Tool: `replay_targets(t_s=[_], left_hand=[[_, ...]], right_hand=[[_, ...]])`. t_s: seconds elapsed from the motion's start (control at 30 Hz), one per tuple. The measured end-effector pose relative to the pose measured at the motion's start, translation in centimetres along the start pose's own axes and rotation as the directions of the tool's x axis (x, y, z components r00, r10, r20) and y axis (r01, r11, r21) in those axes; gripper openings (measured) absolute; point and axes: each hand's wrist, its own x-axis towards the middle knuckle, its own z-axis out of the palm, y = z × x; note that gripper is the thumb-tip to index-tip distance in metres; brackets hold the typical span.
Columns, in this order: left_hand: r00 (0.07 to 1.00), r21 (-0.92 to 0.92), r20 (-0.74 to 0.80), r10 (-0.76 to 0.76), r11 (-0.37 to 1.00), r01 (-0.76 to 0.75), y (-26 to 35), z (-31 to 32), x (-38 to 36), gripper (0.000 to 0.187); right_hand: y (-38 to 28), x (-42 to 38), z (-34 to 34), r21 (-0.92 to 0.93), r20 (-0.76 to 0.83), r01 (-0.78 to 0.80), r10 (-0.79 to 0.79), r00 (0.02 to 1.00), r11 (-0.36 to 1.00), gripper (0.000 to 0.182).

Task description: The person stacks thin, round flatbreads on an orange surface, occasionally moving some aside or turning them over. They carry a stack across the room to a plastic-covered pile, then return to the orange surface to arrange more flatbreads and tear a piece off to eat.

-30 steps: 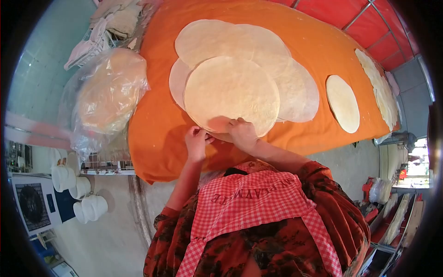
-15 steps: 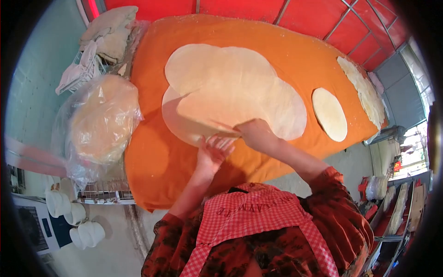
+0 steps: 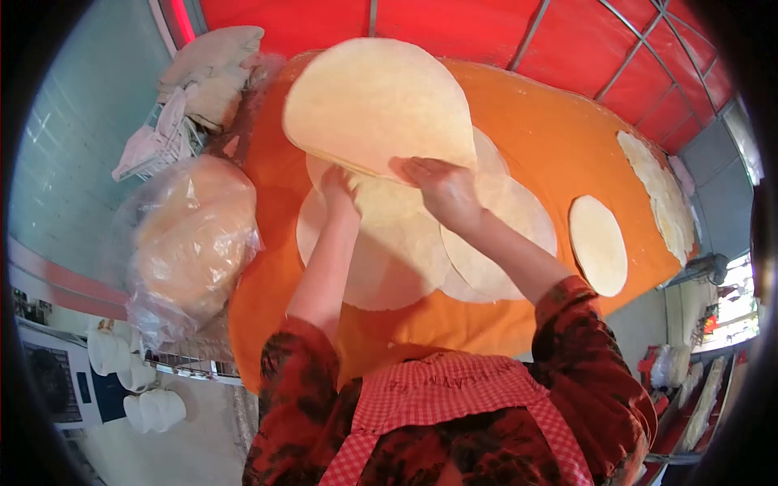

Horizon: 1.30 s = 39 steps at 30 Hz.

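A large, thin round flatbread [image 3: 377, 101] is raised at a tilt over the orange cloth [image 3: 527, 105], its far edge away from me. My left hand [image 3: 340, 193] is closed on its near edge, with the fingers partly hidden beneath it. Further right along the same edge, my right hand [image 3: 447, 193] grips it with the fingers on top. Below lie several overlapping flatbreads [image 3: 506, 243], partly covered by the raised one and its shadow. A smaller pale round [image 3: 598, 245] rests alone to the right.
On the left sits a clear plastic bag [image 3: 190, 243] with flatbreads inside. Behind it are folded cloths [image 3: 211, 73] and a white wire basket [image 3: 158, 150]. Thin, ragged sheets [image 3: 658, 194] lie along the right edge. White cups [image 3: 154, 409] hang at lower left.
Both hands have moved forward, away from my body, carrying the flatbread up and outward. More of the flatbreads beneath now shows. The camera view has shifted slightly.
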Motion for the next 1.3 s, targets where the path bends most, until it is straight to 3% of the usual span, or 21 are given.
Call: replay_targets(t_s=[0.03,0.1,0.13,0.2,0.23,0.27,0.3,0.4,0.5,0.6,0.7,0.8,0.9,1.0,1.1,1.2,1.3], left_hand=[[0.983,0.095,-0.174,0.052,0.995,-0.036,-1.7,-2.8,2.6,0.027],[0.961,0.250,-0.263,0.085,0.968,-0.017,-3.6,-8.1,5.8,0.022],[0.963,0.324,-0.249,0.100,0.946,-0.014,-4.0,-10.0,7.1,0.019],[0.977,0.561,-0.051,0.206,0.816,-0.143,-5.3,-14.0,10.6,0.014],[0.976,0.584,0.002,0.216,0.792,-0.176,-5.9,-14.8,11.5,0.011],[0.975,0.568,0.041,0.216,0.798,-0.201,-5.3,-14.0,10.9,0.009],[0.996,0.267,-0.066,0.067,0.963,-0.047,-5.3,-12.9,10.2,0.008],[0.975,0.310,-0.211,0.072,0.951,-0.003,-3.0,-8.1,7.4,0.009],[0.990,0.430,-0.121,-0.072,0.895,0.118,-2.4,-8.7,9.0,0.015],[0.973,0.365,-0.120,-0.195,0.903,0.226,-2.7,-9.8,10.7,0.029],[0.970,0.377,-0.094,-0.222,0.894,0.241,-2.3,-8.8,10.1,0.040],[0.941,0.271,-0.026,-0.336,0.904,0.331,-1.5,-7.9,9.8,0.046],[0.862,0.072,0.197,-0.468,0.883,0.463,-0.9,-6.4,9.8,0.065],[0.874,-0.013,0.290,-0.391,0.911,0.412,0.0,-5.0,8.4,0.069],[0.905,-0.196,0.229,-0.358,0.894,0.404,-0.3,-4.5,5.3,0.069],[0.941,-0.085,0.116,-0.318,0.941,0.329,-3.4,-6.2,-0.8,0.058],[0.929,-0.045,0.094,-0.358,0.931,0.363,-6.4,-7.9,-5.8,0.052]], right_hand=[[2.3,-0.4,3.7,0.014,-0.039,0.024,-0.023,0.999,1.000,0.021],[5.1,-2.1,10.5,-0.105,0.079,0.003,0.006,0.997,0.994,0.023],[6.0,-4.1,14.3,-0.172,0.201,-0.023,0.058,0.978,0.985,0.019],[6.8,-6.9,20.1,-0.316,0.418,-0.042,0.179,0.891,0.948,0.011],[6.3,-6.6,20.6,-0.270,0.380,-0.065,0.168,0.910,0.961,0.011],[5.5,-6.3,20.6,-0.225,0.347,-0.084,0.160,0.924,0.971,0.012],[5.0,-6.0,20.5,-0.183,0.320,-0.097,0.153,0.935,0.978,0.013],[3.4,-3.3,19.6,-0.181,0.384,-0.157,0.217,0.897,0.971,0.012],[3.0,-3.0,21.4,-0.187,0.433,-0.189,0.253,0.865,0.964,0.012],[2.0,-2.5,21.1,-0.155,0.480,-0.271,0.312,0.820,0.950,0.015],[0.9,-2.6,19.8,-0.140,0.355,-0.298,0.329,0.875,0.944,0.014],[0.2,-3.8,18.6,-0.065,0.082,-0.304,0.308,0.948,0.951,0.020],[1.1,-4.1,17.4,-0.032,-0.066,-0.268,0.265,0.962,0.963,0.027],[3.4,-2.4,16.3,0.087,0.297,-0.404,0.363,0.883,0.911,0.021],[4.0,-0.1,11.1,-0.019,0.367,-0.286,0.273,0.889,0.958,0.013],[0.2,-4.8,6.3,0.124,0.296,-0.117,0.076,0.952,0.985,0.009],[-2.8,-9.2,1.5,0.233,0.440,-0.130,0.015,0.898,0.964,0.018]])
